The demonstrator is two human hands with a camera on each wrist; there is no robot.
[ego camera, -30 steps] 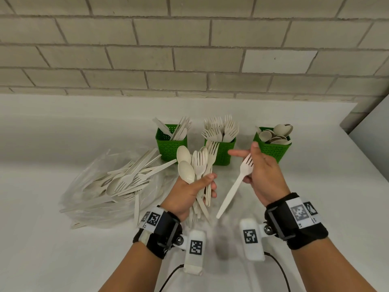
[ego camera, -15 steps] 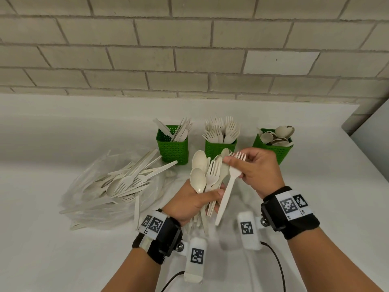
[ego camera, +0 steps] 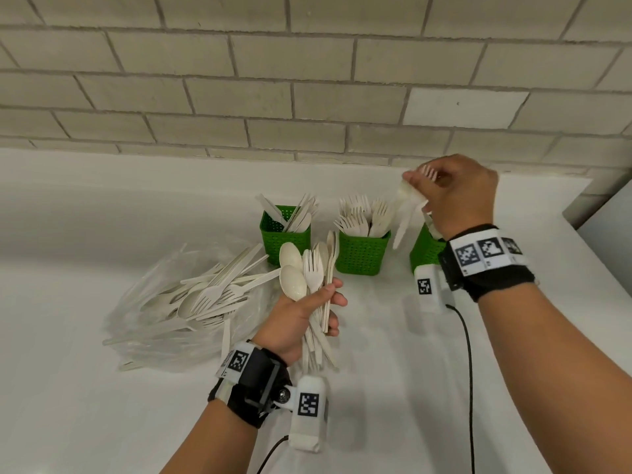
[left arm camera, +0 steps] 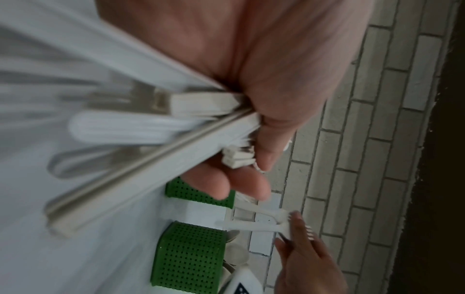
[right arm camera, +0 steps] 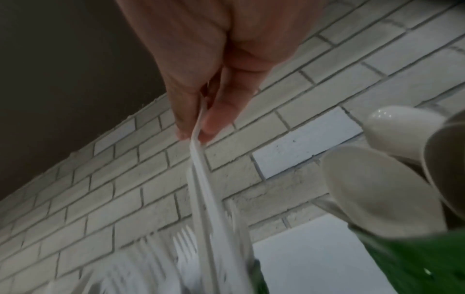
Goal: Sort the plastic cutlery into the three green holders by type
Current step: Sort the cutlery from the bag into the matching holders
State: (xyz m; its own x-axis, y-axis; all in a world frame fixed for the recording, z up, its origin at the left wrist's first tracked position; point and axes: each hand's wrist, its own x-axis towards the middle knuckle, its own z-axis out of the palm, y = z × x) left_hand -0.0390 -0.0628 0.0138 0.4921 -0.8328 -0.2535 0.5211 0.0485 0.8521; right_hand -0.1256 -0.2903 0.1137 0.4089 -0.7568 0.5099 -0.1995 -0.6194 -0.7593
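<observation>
**Surroundings: bench, wall, bag**

The bench (ego camera: pixel 102 422) is a white, smooth surface. Its rear edge meets the wall (ego camera: pixel 307 80), which is laid in pale grey brick with darker joints. One brick (ego camera: pixel 465 109), right of centre, is distinctly whiter than the rest. A clear, crumpled plastic bag (ego camera: pixel 143 340) lies flat on the left part of the bench, apart from the rear edge. At the bench's right rear corner stands a grey panel (ego camera: pixel 608 220). In the right wrist view, a dark surface (right arm camera: pixel 62 59) adjoins the top of the wall.
</observation>
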